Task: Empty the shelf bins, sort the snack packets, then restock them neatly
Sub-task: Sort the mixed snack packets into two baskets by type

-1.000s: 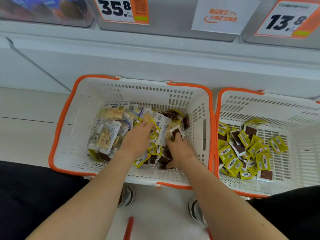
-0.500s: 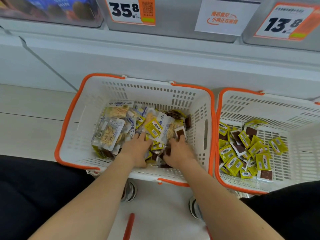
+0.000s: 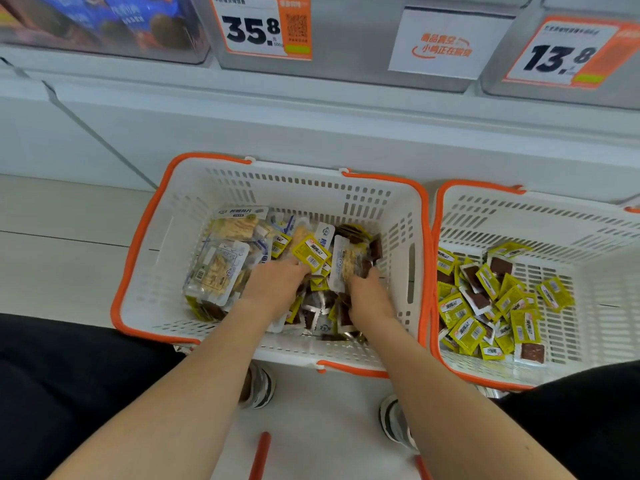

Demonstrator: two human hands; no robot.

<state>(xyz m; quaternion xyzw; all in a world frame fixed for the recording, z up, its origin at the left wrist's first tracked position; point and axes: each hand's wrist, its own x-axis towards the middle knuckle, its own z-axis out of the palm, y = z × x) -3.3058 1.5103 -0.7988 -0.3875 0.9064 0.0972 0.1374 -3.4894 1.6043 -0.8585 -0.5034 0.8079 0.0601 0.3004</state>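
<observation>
The left white basket with an orange rim holds a mixed pile: clear cracker packets, small yellow packets and dark brown packets. Both of my hands are down in this pile. My left hand pinches a yellow packet at its fingertips, lifted a little above the heap. My right hand curls its fingers round a clear, white-edged cracker packet that stands on edge; its fingertips are hidden among the packets. The right basket holds only yellow packets and brown ones.
Shelf bins hang above with price tags 35.8 and 13.8, plus a white sign. The baskets sit on a pale floor against the shelf base. My shoes and dark-clothed knees flank the near edge; orange basket handles lie below.
Both hands have drawn back toward me within the left basket. The left hand now has a yellow packet raised at its fingertips, and the right hand has gone from a brown packet to a cracker packet.
</observation>
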